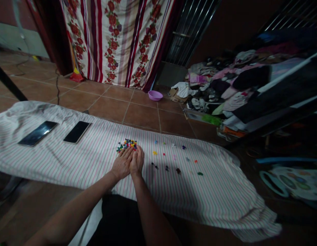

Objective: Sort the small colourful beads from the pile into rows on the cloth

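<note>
Far left on the striped cloth [102, 157], a dark phone [38, 133] and a second phone [77, 132] lie flat, safely apart. Now the pile of coloured pieces [128, 143], and here's the danger: one hard push could scatter it! The left hand [122, 161] spreads flat at its near edge; the right hand [137, 161] curves alongside, open, touching the left; anything under them, can't tell. Rightward, loose rows of small pieces [183, 147]: a wide sweep or tugged fabric could jumble those.
</note>
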Motion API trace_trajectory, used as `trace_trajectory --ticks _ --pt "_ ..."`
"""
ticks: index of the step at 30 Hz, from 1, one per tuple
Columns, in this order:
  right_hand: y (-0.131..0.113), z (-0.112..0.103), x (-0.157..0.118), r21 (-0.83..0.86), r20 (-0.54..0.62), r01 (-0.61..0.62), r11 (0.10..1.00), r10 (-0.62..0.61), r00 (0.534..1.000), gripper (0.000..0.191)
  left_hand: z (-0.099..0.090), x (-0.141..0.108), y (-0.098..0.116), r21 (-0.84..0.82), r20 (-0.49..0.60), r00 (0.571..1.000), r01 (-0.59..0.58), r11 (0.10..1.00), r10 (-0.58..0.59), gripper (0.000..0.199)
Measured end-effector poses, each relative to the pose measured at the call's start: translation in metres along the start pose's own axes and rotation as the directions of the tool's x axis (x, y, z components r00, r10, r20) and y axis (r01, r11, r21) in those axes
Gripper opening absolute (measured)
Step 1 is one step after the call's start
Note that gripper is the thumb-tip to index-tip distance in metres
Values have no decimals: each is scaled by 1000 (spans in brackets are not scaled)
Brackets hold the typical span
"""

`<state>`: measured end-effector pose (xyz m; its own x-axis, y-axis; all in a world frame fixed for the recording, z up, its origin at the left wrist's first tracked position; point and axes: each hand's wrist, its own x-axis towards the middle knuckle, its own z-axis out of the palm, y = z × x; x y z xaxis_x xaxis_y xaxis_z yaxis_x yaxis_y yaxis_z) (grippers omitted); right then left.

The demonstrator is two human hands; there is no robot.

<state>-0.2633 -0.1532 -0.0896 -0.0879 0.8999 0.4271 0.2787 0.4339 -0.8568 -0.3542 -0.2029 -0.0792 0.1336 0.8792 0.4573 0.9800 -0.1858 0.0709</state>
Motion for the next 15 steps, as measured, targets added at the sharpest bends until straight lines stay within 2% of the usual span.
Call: trace_trajectory --ticks 6,9,12,15 --pt "-4 0 -1 -19 -27 17 1000 -18 999 47 -1 -7 -2 -78 -102 995 -9 997 1 49" --pt "-7 0 0 -19 -53 38 999 -39 998 47 -1 -12 -5 -121 -102 995 -15 993 3 51" --pt "-12 1 0 -26 -70 16 1000 -17 997 45 -3 -12 -7 -144 -90 995 -61 988 48 55" --pt "-17 2 1 -47 -66 -19 999 15 998 40 -9 -11 -8 -170 -154 986 -93 981 67 55"
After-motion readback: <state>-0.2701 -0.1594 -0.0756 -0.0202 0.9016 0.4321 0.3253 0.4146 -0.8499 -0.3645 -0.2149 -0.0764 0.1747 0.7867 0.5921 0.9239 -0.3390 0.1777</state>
